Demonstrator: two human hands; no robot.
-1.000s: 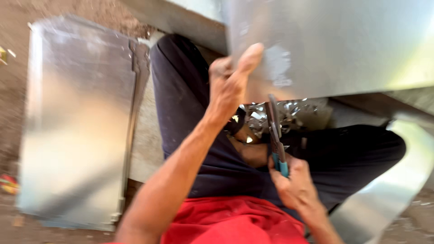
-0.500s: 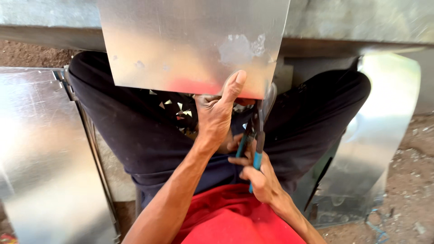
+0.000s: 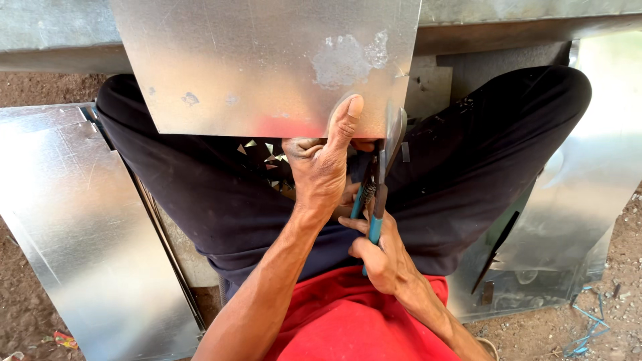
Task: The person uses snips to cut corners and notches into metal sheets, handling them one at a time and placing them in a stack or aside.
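Note:
A shiny galvanized metal sheet (image 3: 267, 60) lies across my lap, its near edge over my black trousers. My left hand (image 3: 321, 164) grips that near edge, thumb pressed flat on top. My right hand (image 3: 378, 251) is shut on tin snips (image 3: 380, 180) with blue handles. The snips' blades bite into the sheet's edge just right of my left thumb. Several small triangular metal offcuts (image 3: 267, 154) lie on my lap under the sheet.
A large flat metal sheet (image 3: 73, 227) rests on the dirt ground at my left. A bent metal piece (image 3: 568, 220) lies at my right. A long metal section (image 3: 521, 13) runs across the top. Blue wire scraps (image 3: 588, 327) lie at lower right.
The view has swung from the left to straight over my lap. The sheet now lies squarely in front, and the snips have come up to its near edge beside my left thumb.

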